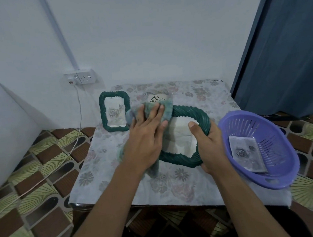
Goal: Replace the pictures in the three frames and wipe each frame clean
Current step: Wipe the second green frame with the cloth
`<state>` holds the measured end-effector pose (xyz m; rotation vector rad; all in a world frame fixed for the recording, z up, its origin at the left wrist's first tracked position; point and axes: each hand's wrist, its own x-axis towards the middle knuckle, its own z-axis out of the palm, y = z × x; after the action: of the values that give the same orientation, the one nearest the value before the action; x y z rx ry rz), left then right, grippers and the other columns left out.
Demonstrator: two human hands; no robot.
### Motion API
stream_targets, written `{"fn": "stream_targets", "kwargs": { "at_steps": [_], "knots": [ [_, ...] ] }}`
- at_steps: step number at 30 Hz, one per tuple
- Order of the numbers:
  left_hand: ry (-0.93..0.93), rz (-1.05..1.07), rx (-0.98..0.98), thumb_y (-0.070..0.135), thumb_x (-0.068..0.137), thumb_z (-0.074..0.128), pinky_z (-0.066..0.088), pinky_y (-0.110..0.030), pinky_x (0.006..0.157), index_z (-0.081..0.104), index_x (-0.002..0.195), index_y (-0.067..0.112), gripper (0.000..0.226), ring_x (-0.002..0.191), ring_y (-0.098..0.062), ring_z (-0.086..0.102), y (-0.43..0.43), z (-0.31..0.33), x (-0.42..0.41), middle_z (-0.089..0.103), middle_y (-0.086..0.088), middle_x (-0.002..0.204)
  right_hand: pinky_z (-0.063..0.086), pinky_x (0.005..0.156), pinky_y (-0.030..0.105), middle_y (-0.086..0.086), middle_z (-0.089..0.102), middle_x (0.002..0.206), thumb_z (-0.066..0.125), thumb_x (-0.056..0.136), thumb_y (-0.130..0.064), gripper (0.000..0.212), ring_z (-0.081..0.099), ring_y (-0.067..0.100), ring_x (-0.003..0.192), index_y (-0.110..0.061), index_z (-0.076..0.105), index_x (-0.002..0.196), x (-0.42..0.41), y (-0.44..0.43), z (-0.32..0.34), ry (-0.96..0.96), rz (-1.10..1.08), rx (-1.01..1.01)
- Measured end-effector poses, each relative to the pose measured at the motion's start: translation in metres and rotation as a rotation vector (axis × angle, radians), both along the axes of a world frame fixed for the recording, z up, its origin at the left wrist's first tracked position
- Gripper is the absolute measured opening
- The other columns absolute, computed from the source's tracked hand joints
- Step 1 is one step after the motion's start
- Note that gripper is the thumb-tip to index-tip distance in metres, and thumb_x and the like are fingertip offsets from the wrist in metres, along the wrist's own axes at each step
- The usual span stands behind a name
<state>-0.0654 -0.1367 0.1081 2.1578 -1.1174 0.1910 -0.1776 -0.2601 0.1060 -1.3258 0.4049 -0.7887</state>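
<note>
A green woven picture frame (199,114) lies tilted in the middle of the small table. My right hand (209,146) grips its right rim, thumb over the top. My left hand (145,130) presses a blue-green cloth (165,109) flat against the frame's upper left part, fingers straight. A second green frame (105,111) with a rose picture lies at the table's far left. A third frame, pale and blurred (159,94), is partly hidden behind the cloth at the back.
A purple plastic basket (282,179) at the table's right edge holds a rose picture (246,154). The table (102,160) has a floral cover. A wall socket (84,78) with a white cable hangs left. A dark curtain (286,50) is at the right.
</note>
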Motion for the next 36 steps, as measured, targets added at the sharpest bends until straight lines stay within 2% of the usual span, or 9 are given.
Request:
{"fn": "stream_targets", "kwargs": {
  "at_steps": [6,11,16,23,26,29,31,33,36],
  "knots": [
    [-0.005,0.115,-0.049,0.039,0.104,0.032,0.027,-0.050,0.119,0.039,0.149,0.020,0.050,0.150,-0.022,0.018,0.002,0.000,0.002,0.032,0.008,0.155,0.055,0.088,0.033,-0.007,0.074,0.096,0.054,0.100,-0.002,0.022,0.069,0.014,0.099,-0.018,0.067,0.107,0.005,0.006,-0.001,0.003,0.023,0.026],
    [-0.033,0.059,-0.012,0.042,0.103,0.030,-0.004,-0.026,0.121,0.035,0.150,0.019,0.052,0.148,-0.012,0.005,-0.003,-0.004,-0.007,0.021,0.015,0.150,0.049,0.103,0.053,0.003,0.074,0.109,0.056,0.099,-0.006,0.021,0.067,0.027,0.111,-0.017,0.068,0.113,0.007,0.006,-0.004,-0.012,0.026,0.089],
    [-0.012,0.155,-0.036,0.040,0.103,0.029,0.016,-0.040,0.120,0.039,0.149,0.018,0.052,0.145,-0.011,0.011,0.001,-0.001,0.001,0.035,0.004,0.155,0.048,0.101,0.060,0.006,0.070,0.099,0.059,0.095,-0.010,0.021,0.066,0.029,0.101,-0.025,0.072,0.101,0.007,0.006,-0.005,-0.011,0.040,0.065],
    [-0.013,0.066,0.024,0.042,0.103,0.026,0.005,-0.029,0.117,0.034,0.151,0.016,0.055,0.146,-0.007,0.000,-0.002,-0.006,-0.006,0.028,0.006,0.157,0.049,0.102,0.056,0.007,0.073,0.107,0.054,0.100,-0.003,0.029,0.065,0.034,0.110,-0.025,0.072,0.104,0.007,0.004,-0.010,-0.009,0.051,0.080],
    [-0.027,0.111,0.014,0.040,0.105,0.027,0.017,-0.042,0.121,0.036,0.150,0.019,0.051,0.148,-0.014,0.005,0.002,-0.007,0.001,0.033,0.002,0.157,0.051,0.101,0.051,0.006,0.073,0.106,0.054,0.100,-0.002,0.027,0.066,0.031,0.110,-0.022,0.071,0.106,0.006,0.005,-0.013,0.001,0.071,0.099],
    [0.158,0.198,0.018,0.041,0.107,0.026,0.030,-0.051,0.116,0.033,0.149,0.032,0.043,0.145,-0.031,0.029,0.006,0.003,0.004,0.044,-0.004,0.152,0.055,0.093,0.038,-0.003,0.075,0.099,0.053,0.100,-0.003,0.030,0.069,0.020,0.103,-0.026,0.073,0.099,0.003,0.005,-0.014,0.036,0.095,0.119],
    [0.412,0.316,-0.072,0.049,0.105,0.029,0.045,-0.047,0.103,0.058,0.132,0.026,0.047,0.123,-0.033,0.055,0.012,0.002,0.012,0.064,-0.007,0.122,0.057,0.080,0.028,-0.006,0.076,0.094,0.052,0.101,-0.002,0.029,0.071,0.013,0.094,-0.024,0.071,0.099,0.002,0.005,-0.015,0.053,0.110,0.166],
    [0.779,0.392,-0.379,0.053,0.102,0.037,0.051,-0.046,0.095,0.069,0.107,0.019,0.047,0.104,-0.030,0.065,0.018,0.004,0.018,0.070,-0.006,0.103,0.059,0.079,0.031,-0.003,0.077,0.096,0.053,0.100,-0.005,0.022,0.072,0.016,0.096,-0.019,0.069,0.101,0.000,0.003,-0.016,0.063,0.105,0.231],
    [1.194,0.429,-0.729,0.041,0.102,0.047,0.057,-0.044,0.088,0.070,0.101,0.013,0.036,0.095,-0.028,0.071,0.025,0.009,0.021,0.074,-0.011,0.102,0.057,0.091,0.043,0.003,0.076,0.107,0.057,0.099,-0.011,0.016,0.070,0.024,0.106,-0.016,0.067,0.110,0.000,-0.002,-0.019,0.069,0.064,0.350]
  ]
}}
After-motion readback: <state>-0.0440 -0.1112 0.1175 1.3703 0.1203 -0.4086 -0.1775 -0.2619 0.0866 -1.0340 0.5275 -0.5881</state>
